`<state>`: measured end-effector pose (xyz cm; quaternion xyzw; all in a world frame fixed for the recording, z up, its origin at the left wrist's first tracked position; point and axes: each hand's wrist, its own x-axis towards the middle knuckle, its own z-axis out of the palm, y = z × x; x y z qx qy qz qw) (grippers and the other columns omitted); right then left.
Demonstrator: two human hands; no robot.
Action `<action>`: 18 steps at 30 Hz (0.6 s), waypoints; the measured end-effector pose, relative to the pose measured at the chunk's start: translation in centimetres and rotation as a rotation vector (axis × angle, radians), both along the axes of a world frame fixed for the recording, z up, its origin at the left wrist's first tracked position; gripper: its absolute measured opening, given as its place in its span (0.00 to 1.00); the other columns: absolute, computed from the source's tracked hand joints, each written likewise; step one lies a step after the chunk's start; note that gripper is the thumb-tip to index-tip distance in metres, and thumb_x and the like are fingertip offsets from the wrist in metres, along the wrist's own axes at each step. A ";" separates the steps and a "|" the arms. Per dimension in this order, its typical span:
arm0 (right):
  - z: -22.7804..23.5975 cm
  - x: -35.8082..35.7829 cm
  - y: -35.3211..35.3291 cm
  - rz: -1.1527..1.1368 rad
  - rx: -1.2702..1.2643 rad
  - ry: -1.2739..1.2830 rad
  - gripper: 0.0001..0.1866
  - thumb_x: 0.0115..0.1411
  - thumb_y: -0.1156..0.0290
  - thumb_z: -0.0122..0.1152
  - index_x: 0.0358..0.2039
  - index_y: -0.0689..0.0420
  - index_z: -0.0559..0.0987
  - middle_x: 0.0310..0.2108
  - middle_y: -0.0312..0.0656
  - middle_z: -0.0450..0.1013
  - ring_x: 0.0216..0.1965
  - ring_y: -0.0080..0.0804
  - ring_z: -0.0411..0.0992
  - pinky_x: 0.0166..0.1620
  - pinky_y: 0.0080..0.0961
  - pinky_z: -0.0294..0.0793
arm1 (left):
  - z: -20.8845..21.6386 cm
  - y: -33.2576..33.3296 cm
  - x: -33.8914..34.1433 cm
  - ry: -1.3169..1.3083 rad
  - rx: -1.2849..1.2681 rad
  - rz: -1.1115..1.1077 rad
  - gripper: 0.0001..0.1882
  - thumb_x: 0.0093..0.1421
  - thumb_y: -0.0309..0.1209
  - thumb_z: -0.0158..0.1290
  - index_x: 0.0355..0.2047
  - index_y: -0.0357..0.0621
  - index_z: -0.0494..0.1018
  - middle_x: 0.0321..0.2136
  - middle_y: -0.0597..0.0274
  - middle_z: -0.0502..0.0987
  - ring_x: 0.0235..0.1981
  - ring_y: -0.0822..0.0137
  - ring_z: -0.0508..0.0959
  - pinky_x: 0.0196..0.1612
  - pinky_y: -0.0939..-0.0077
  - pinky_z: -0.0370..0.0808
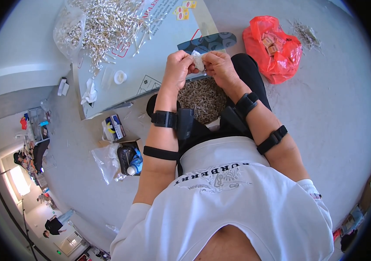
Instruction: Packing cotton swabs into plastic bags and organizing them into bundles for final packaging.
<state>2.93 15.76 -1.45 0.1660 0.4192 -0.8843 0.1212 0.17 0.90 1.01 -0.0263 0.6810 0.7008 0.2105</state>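
My left hand (178,69) and my right hand (221,67) meet over my lap, at the near edge of the table. Between their fingertips they pinch a small crumpled white piece (198,61); whether it is paper or thin plastic I cannot tell. Both hands have their fingers closed on it. Just below them, between my legs, lies a mass of short brownish-white sticks (203,100). Beyond the hands, a dark patterned strip (207,42) lies across the table edge.
On the table (150,56) are a heap of thin pale sticks (111,28), a clear plastic bag (70,32), a small white cup (120,77) and crumpled tissue (89,92). A red plastic bag (279,65) with small boxes stands at right. An open box (131,152) sits at left.
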 end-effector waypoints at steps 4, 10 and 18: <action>-0.1 0.0 0.0 -0.019 -0.032 -0.031 0.06 0.52 0.74 0.57 0.20 0.59 0.73 0.17 0.33 0.65 0.14 0.18 0.59 0.17 0.15 0.55 | 0.1 -0.1 0.0 -0.036 0.103 0.043 0.08 0.58 0.25 0.50 0.23 0.36 0.69 0.20 0.62 0.71 0.20 0.72 0.74 0.24 0.74 0.78; -0.2 0.0 -0.2 -0.025 0.033 -0.018 0.05 0.53 0.74 0.57 0.22 0.60 0.74 0.17 0.33 0.65 0.14 0.17 0.59 0.17 0.13 0.54 | 1.2 0.7 0.0 0.066 -0.119 0.067 0.07 0.55 0.26 0.55 0.23 0.37 0.70 0.20 0.63 0.73 0.19 0.73 0.74 0.22 0.77 0.76; -0.2 0.2 -0.3 -0.014 0.048 0.009 0.05 0.53 0.73 0.58 0.23 0.60 0.74 0.17 0.32 0.66 0.15 0.15 0.59 0.17 0.13 0.54 | 1.0 1.0 -0.1 0.243 -0.435 0.002 0.03 0.50 0.19 0.54 0.21 0.35 0.71 0.18 0.62 0.73 0.18 0.73 0.74 0.21 0.78 0.76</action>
